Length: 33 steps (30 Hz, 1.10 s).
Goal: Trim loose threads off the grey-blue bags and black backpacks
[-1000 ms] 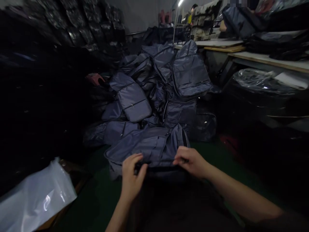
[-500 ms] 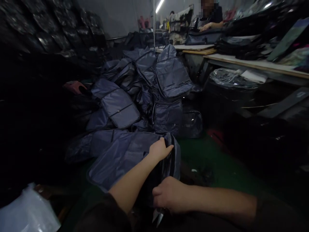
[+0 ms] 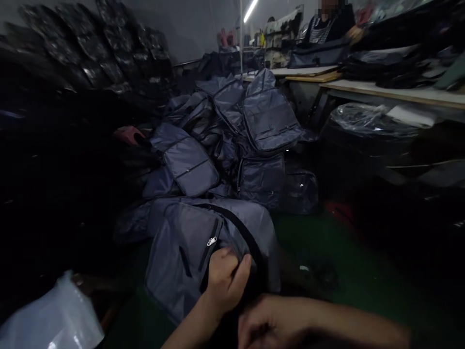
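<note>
Backpack — edge in L hand

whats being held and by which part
The left hand grips a grey backpack at its black-trimmed edge; whether the right hand holds it cannot be told.

A slate-grey nylon backpack lies at the near edge of the heap, front panel up, slanting toward the near left. Its front pocket has a lengthwise zip with a silver pull, and black binding curves along its far right edge.
</note>
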Motion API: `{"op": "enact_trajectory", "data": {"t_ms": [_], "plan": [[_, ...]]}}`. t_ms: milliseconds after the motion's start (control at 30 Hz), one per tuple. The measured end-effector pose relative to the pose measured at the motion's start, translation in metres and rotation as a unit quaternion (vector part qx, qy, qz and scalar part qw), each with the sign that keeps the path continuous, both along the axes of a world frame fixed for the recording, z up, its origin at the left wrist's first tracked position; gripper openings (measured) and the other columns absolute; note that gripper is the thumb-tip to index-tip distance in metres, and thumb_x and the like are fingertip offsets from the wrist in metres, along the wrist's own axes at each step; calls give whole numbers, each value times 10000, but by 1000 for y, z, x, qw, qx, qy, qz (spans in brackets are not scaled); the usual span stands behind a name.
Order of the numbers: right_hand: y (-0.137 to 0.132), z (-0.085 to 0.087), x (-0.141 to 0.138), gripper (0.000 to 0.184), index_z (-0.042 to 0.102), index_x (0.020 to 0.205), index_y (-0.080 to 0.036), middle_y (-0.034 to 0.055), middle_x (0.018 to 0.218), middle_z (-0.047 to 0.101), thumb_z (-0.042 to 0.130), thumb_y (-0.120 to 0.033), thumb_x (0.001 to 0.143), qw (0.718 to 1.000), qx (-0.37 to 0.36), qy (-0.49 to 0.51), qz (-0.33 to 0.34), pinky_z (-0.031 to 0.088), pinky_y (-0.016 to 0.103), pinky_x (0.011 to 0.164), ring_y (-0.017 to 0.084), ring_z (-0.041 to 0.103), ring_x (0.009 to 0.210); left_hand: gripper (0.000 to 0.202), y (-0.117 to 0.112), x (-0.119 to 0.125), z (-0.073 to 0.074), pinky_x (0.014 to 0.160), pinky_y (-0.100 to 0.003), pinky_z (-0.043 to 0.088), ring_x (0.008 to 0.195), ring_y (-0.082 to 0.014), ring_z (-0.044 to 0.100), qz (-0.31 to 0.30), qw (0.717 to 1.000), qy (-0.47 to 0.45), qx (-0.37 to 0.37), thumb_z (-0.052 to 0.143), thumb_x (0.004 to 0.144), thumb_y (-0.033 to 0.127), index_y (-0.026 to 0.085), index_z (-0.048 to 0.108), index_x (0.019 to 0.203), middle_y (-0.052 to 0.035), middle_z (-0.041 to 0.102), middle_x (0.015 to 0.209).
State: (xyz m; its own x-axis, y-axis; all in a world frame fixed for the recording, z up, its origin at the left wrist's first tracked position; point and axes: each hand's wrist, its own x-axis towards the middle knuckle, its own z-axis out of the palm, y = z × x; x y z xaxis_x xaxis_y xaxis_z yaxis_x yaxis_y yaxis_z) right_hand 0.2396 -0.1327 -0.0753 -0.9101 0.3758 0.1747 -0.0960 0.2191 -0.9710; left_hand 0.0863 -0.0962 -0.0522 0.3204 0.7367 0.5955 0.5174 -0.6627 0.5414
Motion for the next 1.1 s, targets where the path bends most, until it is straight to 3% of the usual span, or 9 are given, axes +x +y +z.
{"op": "enact_trajectory", "data": {"t_ms": [100, 200, 300, 367, 467, 633, 733, 900, 1100], "plan": [[28, 59, 25, 233, 682, 952, -104, 56, 807, 668, 602, -290, 837, 999, -13, 45, -26, 463, 194, 688, 120, 619, 754, 219, -15, -6, 16, 529, -269, 325, 510, -108, 456, -34, 998, -2, 50, 465, 786, 56, 171, 470, 599, 10, 459, 519], [73, 110, 27, 269, 679, 930, -128, 33, 738, 630, 451, -271, 925, 970, 53, 33, -236, 447, 224, 699, 117, 589, 736, 139, -28, -2, 27, 553, -287, 380, 553, -141, 534, -47, 996, 11, 68, 493, 731, 62, 160, 528, 638, -30, 549, 572], [118, 134, -3, 260, 687, 961, -150, 38, 875, 644, 450, -248, 915, 954, 188, -64, -224, 421, 225, 773, 120, 589, 819, 148, -41, 6, 31, 518, -281, 390, 489, -137, 531, -13, 994, 12, 105, 526, 676, 103, 174, 485, 553, -10, 531, 510], [140, 137, -30, 275, 688, 970, -147, 53, 950, 664, 455, -274, 898, 939, 262, -139, -173, 420, 229, 771, 143, 599, 866, 163, -47, 10, 30, 496, -278, 392, 458, -136, 528, 20, 989, 6, 144, 517, 670, 143, 179, 470, 519, 1, 523, 480], [156, 135, -65, 295, 697, 947, -163, 65, 944, 689, 455, -305, 857, 882, 371, -260, -128, 422, 252, 681, 195, 615, 859, 182, -54, 10, 28, 478, -273, 394, 434, -128, 518, 28, 982, 13, 184, 490, 705, 186, 182, 483, 523, 10, 528, 463], [148, 136, -82, 325, 710, 867, -167, 98, 884, 696, 434, -330, 819, 805, 449, -375, -96, 411, 274, 581, 234, 633, 788, 218, -59, -2, 23, 469, -270, 385, 427, -123, 509, 28, 981, 16, 192, 484, 742, 208, 182, 481, 526, 5, 530, 459], [126, 146, -66, 315, 698, 822, -168, 87, 854, 691, 430, -333, 832, 811, 456, -352, -105, 417, 277, 624, 220, 629, 790, 230, -61, -11, 20, 458, -263, 367, 438, -127, 513, 19, 984, 25, 177, 499, 764, 217, 180, 505, 537, -4, 533, 471], [74, 161, -28, 195, 657, 800, -162, 44, 814, 655, 490, -260, 823, 862, 394, -298, -115, 404, 226, 662, 150, 599, 754, 195, -60, -22, 21, 511, -283, 427, 513, -157, 564, 31, 989, 53, 132, 505, 791, 226, 172, 587, 623, -39, 585, 557], [29, 148, -4, 94, 618, 824, -167, -3, 749, 587, 535, -180, 783, 902, 293, -270, -166, 353, 188, 584, 86, 515, 631, 235, -45, -53, 51, 542, -304, 413, 531, -150, 508, -54, 987, -48, 142, 357, 836, 160, 178, 562, 722, -20, 536, 582]]}}
